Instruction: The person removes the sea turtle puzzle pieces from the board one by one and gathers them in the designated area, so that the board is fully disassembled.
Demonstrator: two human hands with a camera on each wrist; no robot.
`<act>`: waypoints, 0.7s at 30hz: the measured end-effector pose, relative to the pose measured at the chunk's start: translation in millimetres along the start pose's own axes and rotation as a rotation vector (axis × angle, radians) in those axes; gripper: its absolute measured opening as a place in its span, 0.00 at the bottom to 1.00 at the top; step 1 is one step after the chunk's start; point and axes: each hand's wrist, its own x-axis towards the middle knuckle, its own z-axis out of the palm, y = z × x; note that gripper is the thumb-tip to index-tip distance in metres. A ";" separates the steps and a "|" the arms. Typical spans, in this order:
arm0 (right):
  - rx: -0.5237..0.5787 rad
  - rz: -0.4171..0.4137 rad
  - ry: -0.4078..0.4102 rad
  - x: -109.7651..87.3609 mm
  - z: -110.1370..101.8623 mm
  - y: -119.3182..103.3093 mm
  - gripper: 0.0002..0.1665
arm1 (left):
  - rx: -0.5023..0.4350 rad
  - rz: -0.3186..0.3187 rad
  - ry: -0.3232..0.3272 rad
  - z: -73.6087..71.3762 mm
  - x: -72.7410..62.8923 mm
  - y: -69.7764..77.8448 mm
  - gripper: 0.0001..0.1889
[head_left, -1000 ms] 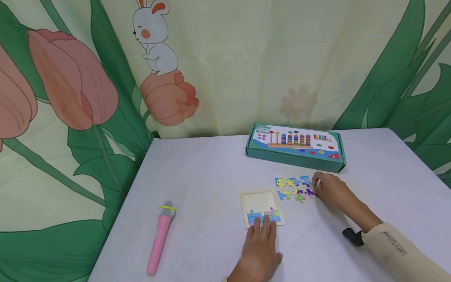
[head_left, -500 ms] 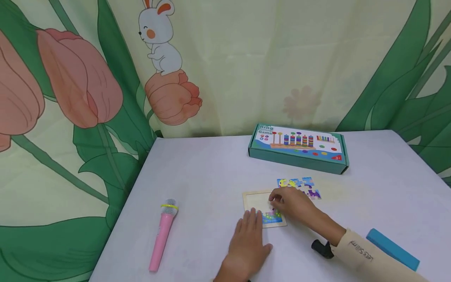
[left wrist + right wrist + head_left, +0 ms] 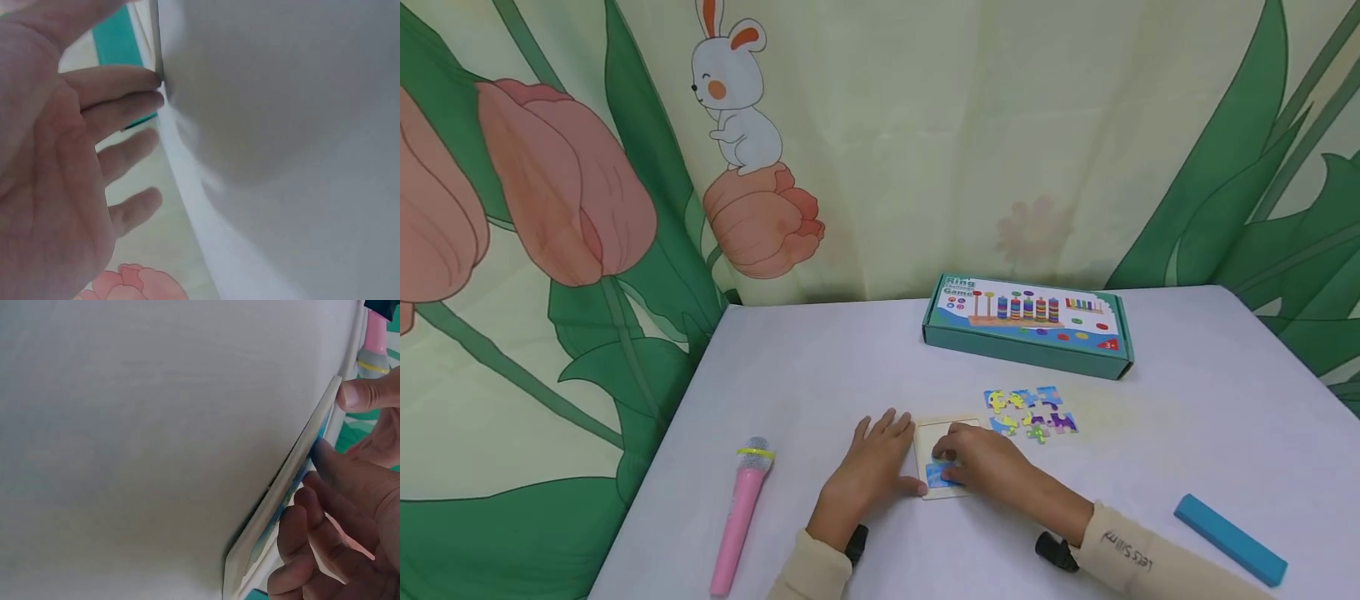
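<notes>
Over the last second the right hand (image 3: 988,462) has moved from the loose puzzle pieces (image 3: 1036,419) into the wooden puzzle tray (image 3: 929,437), while the left hand (image 3: 872,462) has slid from the near rim to the left edge. The tray lies flat on the desk (image 3: 835,367); its near part holds fitted pieces (image 3: 934,477) in blue, and its far part shows bare wood. The right hand stands in the way of the tray's right side, its fingers curled and its thumb touching the fitted pieces; whether it grips a piece I cannot tell. The left hand is spread, gripping nothing, its thumb on the tray's near left corner. Just beyond the tray's right edge lie the loose pieces, yellow, purple, green and blue. Behind them sits the closed green Ring Challenge Game box (image 3: 1030,325). Well apart to the left lies a pink toy microphone (image 3: 741,517); a blue block (image 3: 1231,540) lies past the right forearm. A tulip-and-rabbit curtain (image 3: 910,150) hangs behind the desk.
</notes>
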 end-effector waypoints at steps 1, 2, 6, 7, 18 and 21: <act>-0.006 -0.012 0.003 -0.3 -0.2 -0.3 0.14 | 0.001 0.003 -0.002 0.2 0.6 -0.4 0.47; -0.009 -0.015 0.004 -0.3 -0.5 -0.4 0.14 | -0.004 0.006 -0.004 0.3 1.5 -0.9 0.48; -0.002 -0.026 -0.006 0.9 -3.0 -0.5 0.16 | -0.050 0.023 -0.031 -0.3 4.5 -2.4 0.48; 0.004 -0.027 -0.012 1.3 -3.3 -0.5 0.16 | -0.061 0.023 -0.042 -0.5 5.1 -2.9 0.48; 0.009 -0.090 -0.028 1.3 -4.1 1.9 0.19 | -0.069 -0.019 -0.079 -3.7 9.3 -0.4 0.49; 0.008 -0.095 -0.027 0.7 -4.2 1.7 0.19 | -0.058 -0.027 -0.082 -5.4 9.6 1.7 0.49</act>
